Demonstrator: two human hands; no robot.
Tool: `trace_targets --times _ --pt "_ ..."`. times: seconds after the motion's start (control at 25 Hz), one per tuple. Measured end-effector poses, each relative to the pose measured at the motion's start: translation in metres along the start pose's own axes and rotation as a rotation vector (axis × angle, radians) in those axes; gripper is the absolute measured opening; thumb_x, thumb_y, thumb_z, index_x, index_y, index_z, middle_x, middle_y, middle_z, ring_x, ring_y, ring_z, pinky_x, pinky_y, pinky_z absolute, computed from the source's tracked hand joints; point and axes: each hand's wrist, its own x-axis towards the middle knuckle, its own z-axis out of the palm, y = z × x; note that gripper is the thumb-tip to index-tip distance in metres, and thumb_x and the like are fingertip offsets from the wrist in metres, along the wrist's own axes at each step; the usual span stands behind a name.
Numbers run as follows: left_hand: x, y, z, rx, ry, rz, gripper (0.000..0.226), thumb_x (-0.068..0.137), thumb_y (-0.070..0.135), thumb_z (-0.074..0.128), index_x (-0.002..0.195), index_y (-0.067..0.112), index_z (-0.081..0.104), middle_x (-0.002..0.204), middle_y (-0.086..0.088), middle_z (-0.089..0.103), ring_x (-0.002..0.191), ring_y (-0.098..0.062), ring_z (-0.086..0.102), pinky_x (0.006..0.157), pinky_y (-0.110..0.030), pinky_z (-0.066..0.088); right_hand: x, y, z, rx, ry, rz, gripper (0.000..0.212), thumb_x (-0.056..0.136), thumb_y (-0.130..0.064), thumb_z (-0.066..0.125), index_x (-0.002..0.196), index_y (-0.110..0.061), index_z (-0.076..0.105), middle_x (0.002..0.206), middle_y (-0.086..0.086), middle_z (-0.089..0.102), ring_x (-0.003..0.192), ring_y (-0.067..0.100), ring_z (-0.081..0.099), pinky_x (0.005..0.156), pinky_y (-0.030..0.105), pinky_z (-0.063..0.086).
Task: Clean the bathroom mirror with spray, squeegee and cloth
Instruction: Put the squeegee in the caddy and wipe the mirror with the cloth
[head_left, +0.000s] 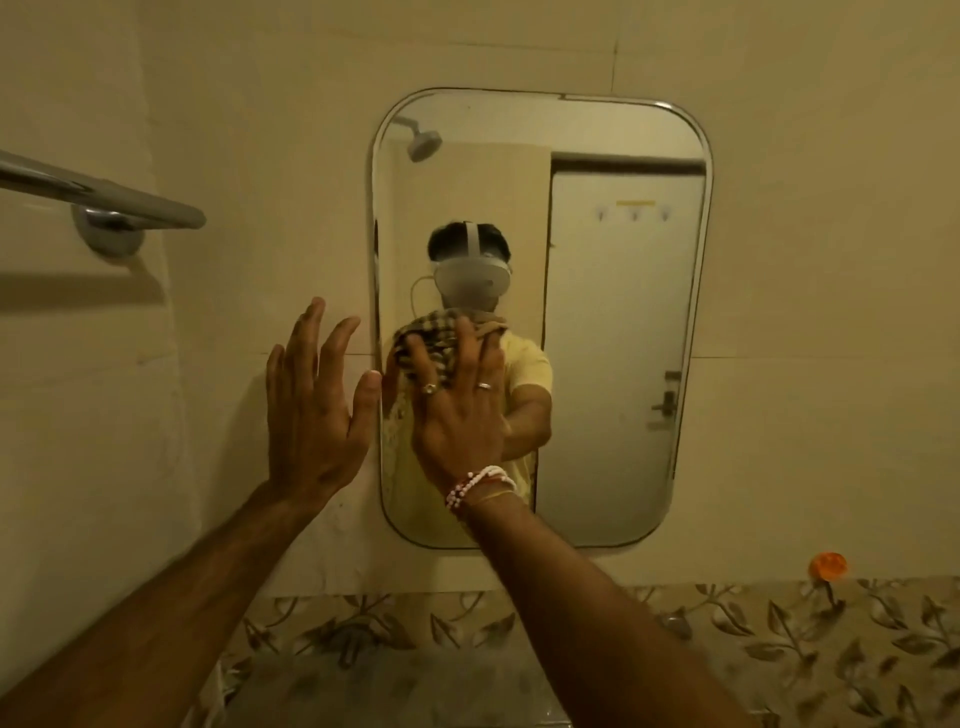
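Observation:
A rounded rectangular mirror (613, 322) with a chrome rim hangs on the beige tiled wall. My right hand (460, 410) presses a checked brown-and-cream cloth (431, 340) flat against the glass at its left-centre, fingers spread over the cloth. My left hand (311, 405) is held up just left of the mirror's edge, fingers apart, holding nothing, its thumb near the rim. No spray bottle or squeegee is in view. The mirror reflects a person in a yellow shirt wearing a headset.
A chrome towel bar (104, 200) juts from the wall at the upper left. Below the mirror runs a band of leaf-patterned tiles (753, 639). An orange object (828, 565) sits at the lower right. A shower head and a white door show in the reflection.

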Motion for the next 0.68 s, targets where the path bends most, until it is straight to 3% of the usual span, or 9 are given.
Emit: trace_targets --times 0.08,0.24,0.36,0.68 --pt "-0.003 -0.006 -0.001 -0.007 -0.002 -0.003 0.061 0.104 0.048 0.033 0.154 0.015 0.042 0.170 -0.012 0.023 0.155 -0.032 0.027 0.123 -0.061 0.020 -0.007 -0.014 0.011 0.005 -0.030 -0.069 0.067 0.093 -0.041 0.050 0.154 -0.040 0.020 0.166 0.007 -0.005 0.151 0.042 -0.007 0.119 0.062 0.013" --pt "-0.009 -0.013 0.000 -0.007 -0.013 0.007 0.061 0.104 0.047 0.033 0.154 0.014 0.041 0.170 -0.013 0.023 0.154 -0.033 0.028 0.122 -0.062 0.022 -0.040 -0.013 0.017 -0.042 -0.101 -0.235 0.073 0.092 -0.033 0.054 0.156 -0.036 0.018 0.166 0.011 0.000 0.151 0.043 -0.001 0.122 0.059 0.003" --pt "-0.012 -0.005 0.008 -0.020 -0.019 0.016 0.061 0.104 0.047 0.033 0.154 0.014 0.041 0.170 -0.013 0.023 0.154 -0.032 0.027 0.123 -0.060 0.022 -0.063 0.002 0.006 -0.086 -0.150 -0.277 0.067 0.092 -0.030 0.051 0.154 -0.036 0.025 0.166 0.012 0.006 0.151 0.042 0.003 0.121 0.060 0.008" --pt "-0.009 0.036 0.051 -0.089 -0.011 0.073 0.059 0.103 0.044 0.036 0.155 0.016 0.040 0.172 -0.010 0.018 0.157 -0.029 0.022 0.123 -0.061 0.019 -0.055 0.095 -0.053 -0.158 -0.063 -0.119 0.057 0.094 -0.035 0.050 0.149 -0.039 0.035 0.164 0.011 0.015 0.150 0.043 0.013 0.120 0.061 0.009"
